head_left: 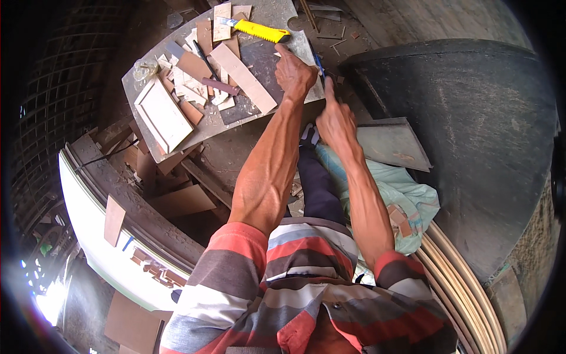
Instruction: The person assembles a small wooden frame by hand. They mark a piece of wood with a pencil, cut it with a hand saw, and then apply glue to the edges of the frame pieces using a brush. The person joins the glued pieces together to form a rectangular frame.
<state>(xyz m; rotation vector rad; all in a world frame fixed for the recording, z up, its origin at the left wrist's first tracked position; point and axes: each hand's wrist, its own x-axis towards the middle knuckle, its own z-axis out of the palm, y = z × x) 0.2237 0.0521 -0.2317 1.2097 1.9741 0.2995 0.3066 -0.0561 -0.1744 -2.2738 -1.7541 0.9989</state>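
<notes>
Striped shirt point(306, 289) fabric fills the space nearest the camera, with both forearms reaching out toward the near right corner of the table point(271, 10). Left hand point(295, 74) sits over that corner with its fingers curled in; whether it pinches anything is hidden from this side. Right hand point(338, 123) is just off the right edge, its index finger stretched forward and the other fingers folded; I cannot tell whether they grip anything.

Between the two hands, close to the right fingertip, a slim blue object point(319, 62) shows at the right edge, too small to identify. Just beyond the left hand, toward the far end of that edge, lies a yellow utility knife point(259, 30) with its blade pointing left; contact with a fingertip is unclear.

Further left come a long pale strip point(244, 79), a black slim tool point(201, 56), a dark brown strip point(220, 87), and a framed pale panel point(164, 115) near the table's near left corner. Several pieces look already cut, with shavings scattered among them; nothing shows how many remain. Off the table, a green sack point(407, 192) lies beside the right forearm.
</notes>
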